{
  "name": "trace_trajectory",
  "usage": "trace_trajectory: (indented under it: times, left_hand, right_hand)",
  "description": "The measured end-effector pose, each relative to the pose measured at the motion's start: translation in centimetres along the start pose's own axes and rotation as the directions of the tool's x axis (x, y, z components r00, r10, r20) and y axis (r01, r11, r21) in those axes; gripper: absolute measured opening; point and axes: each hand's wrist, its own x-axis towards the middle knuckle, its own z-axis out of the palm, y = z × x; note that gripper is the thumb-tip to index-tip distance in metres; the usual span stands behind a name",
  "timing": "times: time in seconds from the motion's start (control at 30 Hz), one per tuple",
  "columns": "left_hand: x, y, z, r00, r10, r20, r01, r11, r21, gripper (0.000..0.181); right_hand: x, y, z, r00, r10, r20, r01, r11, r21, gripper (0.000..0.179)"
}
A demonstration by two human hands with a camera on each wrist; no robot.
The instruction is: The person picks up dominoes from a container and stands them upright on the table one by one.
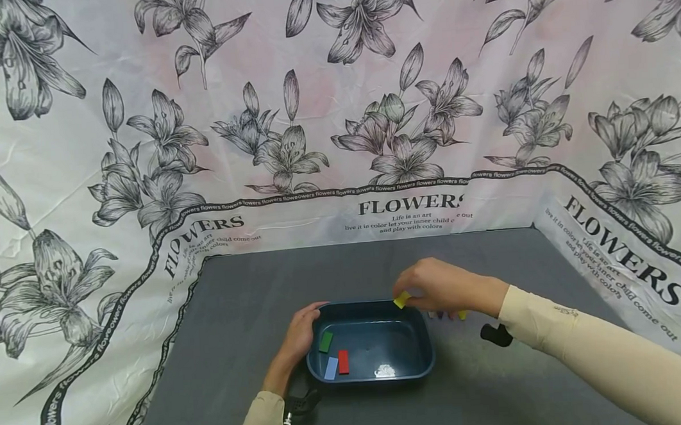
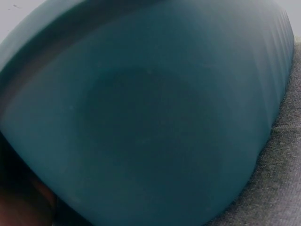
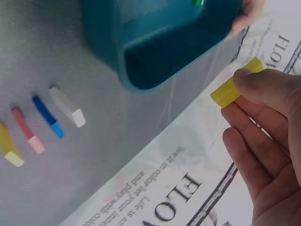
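Head view shows a dark blue tub (image 1: 381,335) on a gray desk (image 1: 251,281). Three blocks lie inside the tub, near its left end: a green block (image 1: 325,341), a red block (image 1: 343,362) and a light blue block (image 1: 331,368). The left hand (image 1: 296,337) touches the tub's left end, but I cannot tell if its grip is curled round the side. The right hand (image 1: 445,287) has a yellow block (image 1: 401,300) near the tub's far right corner.

Left wrist view is nearly all tub, seen from outside. A dark, blurry bit of the left hand is by its edge.

Right wrist view shows the right hand's grip pinched on the yellow block, which is not in the tub yet. Just beside the tub, on the desk, is a row: a white block (image 3: 68,107) nearest, then a blue block (image 3: 48,117), a pink block (image 3: 28,131) and another yellow block (image 3: 9,146). If all the blocks go in the tub, the job looks under half done: three in, one held, four left.
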Motion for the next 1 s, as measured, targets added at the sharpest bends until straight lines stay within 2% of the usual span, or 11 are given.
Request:
trace_trajectory:
  times: [0.27,0.47,0.57,1.0]
  left_hand:
    - [-0.1,0.1,0.0,1.000,0.003,-0.001,-0.003,1.000,-0.009,0.046]
    - [-0.2,-0.1,0.0,1.000,0.002,-0.010,-0.002,1.000,0.003,0.046]
    - [-0.2,0.0,0.0,1.000,-0.003,-0.014,0.003,1.000,0.014,0.046]
    - [-0.2,0.2,0.1,1.000,-0.007,-0.005,0.008,1.000,0.018,0.046]
  right_hand:
    - [-2.6,0.9,-0.1,0.995,0.082,-0.056,-0.079,0.995,0.064,0.023]
    - [-4.4,1.2,0.2,0.985,0.165,-0.052,-0.152,0.967,0.206,0.023]
    - [-5.4,1.3,0.6,0.980,0.187,-0.075,-0.163,0.954,0.250,0.023]
    - [-8.8,1.7,3.8,0.931,0.270,-0.245,-0.205,0.943,0.260,0.026]
